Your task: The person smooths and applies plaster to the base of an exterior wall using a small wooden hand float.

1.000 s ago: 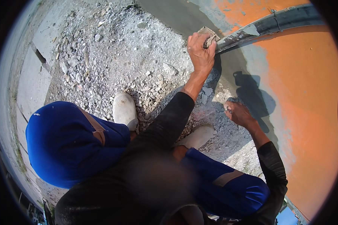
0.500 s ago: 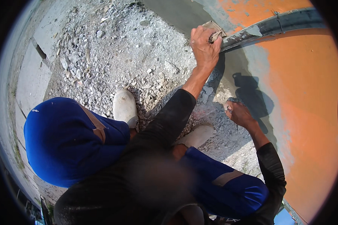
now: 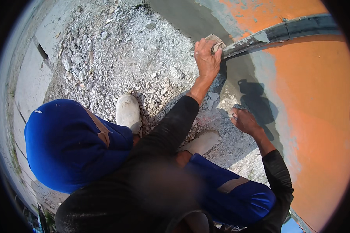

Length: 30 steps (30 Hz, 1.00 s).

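My left hand (image 3: 208, 58) is closed on a small mortar-crusted hand float (image 3: 216, 39), which lies on wet grey plaster (image 3: 190, 21) beside the end of a long dark straightedge (image 3: 305, 24). The straightedge lies across the plaster and the orange painted wall (image 3: 303, 85), with a thin tie around it. Lower right, my right hand (image 3: 243, 120) is closed low by the plaster band, round something small and pale that I cannot make out. The shadow of my head falls on the plaster just above it.
Crushed stone and rubble (image 3: 89, 50) cover the ground along the wall. My white boots (image 3: 127, 110) and blue-clad knees (image 3: 74, 143) are below me. A concrete slab (image 3: 29, 85) with a dark slot runs along the left.
My left hand with the float rose up and right half a second ago and is now back lower and slightly left. My right hand has shifted slightly down and left.
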Tool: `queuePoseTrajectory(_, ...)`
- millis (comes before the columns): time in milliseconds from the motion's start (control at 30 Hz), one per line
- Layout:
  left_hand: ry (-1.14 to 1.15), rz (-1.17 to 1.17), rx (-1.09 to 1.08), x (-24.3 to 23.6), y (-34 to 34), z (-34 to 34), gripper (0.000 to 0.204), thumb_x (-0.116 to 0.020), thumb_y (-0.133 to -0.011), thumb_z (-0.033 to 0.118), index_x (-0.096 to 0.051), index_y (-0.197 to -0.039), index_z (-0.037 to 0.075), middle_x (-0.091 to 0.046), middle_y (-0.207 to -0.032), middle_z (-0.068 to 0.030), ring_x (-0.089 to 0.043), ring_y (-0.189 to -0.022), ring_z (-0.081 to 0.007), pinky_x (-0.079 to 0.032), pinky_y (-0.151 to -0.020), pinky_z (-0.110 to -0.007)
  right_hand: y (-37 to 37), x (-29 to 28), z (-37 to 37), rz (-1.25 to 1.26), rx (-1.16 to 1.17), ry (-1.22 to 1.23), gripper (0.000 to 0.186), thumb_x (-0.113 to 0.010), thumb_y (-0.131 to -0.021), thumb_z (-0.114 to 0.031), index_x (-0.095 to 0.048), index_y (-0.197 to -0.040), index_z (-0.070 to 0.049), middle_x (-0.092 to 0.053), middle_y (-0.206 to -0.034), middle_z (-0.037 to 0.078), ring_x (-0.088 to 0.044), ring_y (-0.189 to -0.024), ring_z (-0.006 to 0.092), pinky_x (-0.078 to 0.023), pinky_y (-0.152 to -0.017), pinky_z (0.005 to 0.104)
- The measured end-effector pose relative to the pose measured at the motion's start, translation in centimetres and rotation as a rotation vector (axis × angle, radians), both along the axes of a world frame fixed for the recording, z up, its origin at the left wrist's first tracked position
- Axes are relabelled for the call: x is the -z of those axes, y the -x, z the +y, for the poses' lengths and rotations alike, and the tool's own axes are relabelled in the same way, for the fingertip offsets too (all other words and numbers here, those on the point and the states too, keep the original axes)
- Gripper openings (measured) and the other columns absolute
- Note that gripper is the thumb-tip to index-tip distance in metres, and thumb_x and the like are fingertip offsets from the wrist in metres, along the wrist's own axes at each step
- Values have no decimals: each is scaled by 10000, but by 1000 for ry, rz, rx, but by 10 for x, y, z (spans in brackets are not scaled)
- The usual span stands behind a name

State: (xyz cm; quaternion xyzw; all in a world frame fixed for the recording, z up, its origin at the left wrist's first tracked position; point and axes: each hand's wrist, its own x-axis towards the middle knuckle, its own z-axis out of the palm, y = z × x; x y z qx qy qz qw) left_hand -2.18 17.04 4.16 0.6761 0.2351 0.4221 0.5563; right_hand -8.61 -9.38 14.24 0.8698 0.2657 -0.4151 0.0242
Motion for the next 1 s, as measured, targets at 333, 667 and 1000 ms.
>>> queuePoseTrajectory(333, 17, 129, 4, 50, 22, 2, 181, -805, -841, 120, -745, -988, 34, -654, -912, -140, -632, -873, -370, -500, -808, -478, 4, 4, 4, -22, -30, -7, 232, -757, -960, -181, -671, -1096, -15, -757, -987, 234, -720, -984, 481, -565, -874, 564)
queuePoseTrajectory(667, 197, 253, -74, 57, 28, -6, 175, -746, -920, 141, -728, -1016, -4, -682, -950, -172, -674, -870, -359, -525, -818, -466, 1, 4, -6, -20, -14, 42, 251, -775, -955, -178, -662, -1129, -37, -750, -1001, 210, -716, -998, 463, -562, -885, 551)
queuePoseTrajectory(1000, 530, 408, -59, 34, 2, -9, 254, -761, -925, 134, -742, -1052, -85, -786, -984, -254, -767, -911, -379, -574, -855, -476, 6, 6, -11, -20, 12, -15, 267, -791, -955, -173, -645, -1146, -55, -739, -1007, 181, -705, -994, 443, -547, -880, 530)
